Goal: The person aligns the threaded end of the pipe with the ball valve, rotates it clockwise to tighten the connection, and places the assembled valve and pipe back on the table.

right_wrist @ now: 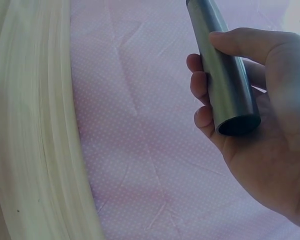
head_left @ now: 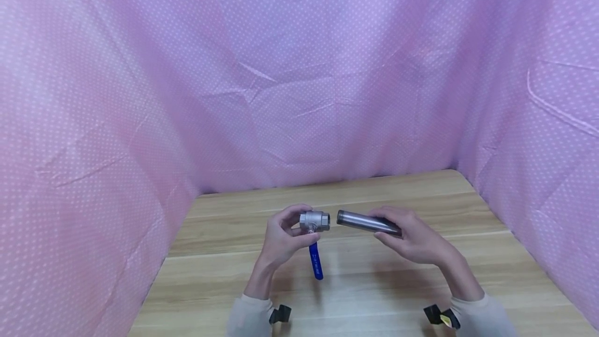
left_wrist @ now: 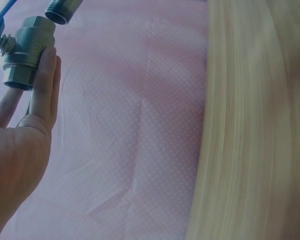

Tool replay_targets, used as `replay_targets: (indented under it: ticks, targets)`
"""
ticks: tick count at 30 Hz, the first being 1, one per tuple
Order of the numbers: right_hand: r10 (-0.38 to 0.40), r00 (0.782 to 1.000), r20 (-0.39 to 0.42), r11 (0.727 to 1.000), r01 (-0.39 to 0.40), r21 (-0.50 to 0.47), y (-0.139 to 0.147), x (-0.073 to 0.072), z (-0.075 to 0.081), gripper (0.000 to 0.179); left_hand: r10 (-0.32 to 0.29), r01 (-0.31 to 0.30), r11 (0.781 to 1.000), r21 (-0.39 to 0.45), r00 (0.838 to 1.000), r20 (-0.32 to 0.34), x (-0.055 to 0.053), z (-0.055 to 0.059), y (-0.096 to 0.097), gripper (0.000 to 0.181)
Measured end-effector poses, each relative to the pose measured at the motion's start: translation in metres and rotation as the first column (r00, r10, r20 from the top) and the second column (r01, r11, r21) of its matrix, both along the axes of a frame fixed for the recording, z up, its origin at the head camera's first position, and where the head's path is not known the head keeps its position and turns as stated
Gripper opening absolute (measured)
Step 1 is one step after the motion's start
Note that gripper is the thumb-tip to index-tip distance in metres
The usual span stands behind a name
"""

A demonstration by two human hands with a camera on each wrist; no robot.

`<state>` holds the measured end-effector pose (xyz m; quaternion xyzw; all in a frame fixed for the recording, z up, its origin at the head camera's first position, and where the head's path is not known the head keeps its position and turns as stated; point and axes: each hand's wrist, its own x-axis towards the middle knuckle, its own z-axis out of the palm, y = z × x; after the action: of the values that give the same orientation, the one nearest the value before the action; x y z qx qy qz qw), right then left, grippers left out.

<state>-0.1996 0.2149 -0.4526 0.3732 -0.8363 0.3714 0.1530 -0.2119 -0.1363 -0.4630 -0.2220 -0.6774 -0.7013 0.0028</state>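
My left hand (head_left: 283, 238) holds a metal ball valve (head_left: 314, 221) between thumb and fingers above the table. The valve's blue lever handle (head_left: 316, 261) points down toward the front. In the left wrist view, the fingers lie along the side of the valve body (left_wrist: 29, 52). My right hand (head_left: 414, 235) grips a steel pipe (head_left: 365, 221), with fingers curled round it in the right wrist view, where the pipe's open near end (right_wrist: 238, 125) shows. The pipe's threaded end (left_wrist: 60, 11) faces the valve's opening, with a small gap between them, and the pipe tilts slightly.
A light wood-grain table (head_left: 210, 285) lies beneath both hands. Pink cloth with white dots (head_left: 299, 92) hangs at the back and on both sides. Black straps (head_left: 281, 314) show at the wrists by the light sleeves.
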Motion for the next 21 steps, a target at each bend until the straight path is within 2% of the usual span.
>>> replay_targets:
  ticks: [12, 21]
  targets:
    - [0.036, 0.999, -0.003, 0.999, -0.036, 0.012, -0.0039, 0.0043, 0.0052, 0.041, -0.008, 0.008, 1.000, -0.009, 1.000, -0.028, 0.0018, 0.0006, 0.0053, 0.061]
    - [0.029, 1.000, 0.007, 0.999, -0.029, 0.031, -0.0056, 0.0046, 0.0043, 0.041, -0.022, 0.022, 1.000, -0.005, 0.999, -0.045, 0.0018, 0.0001, 0.0067, 0.064]
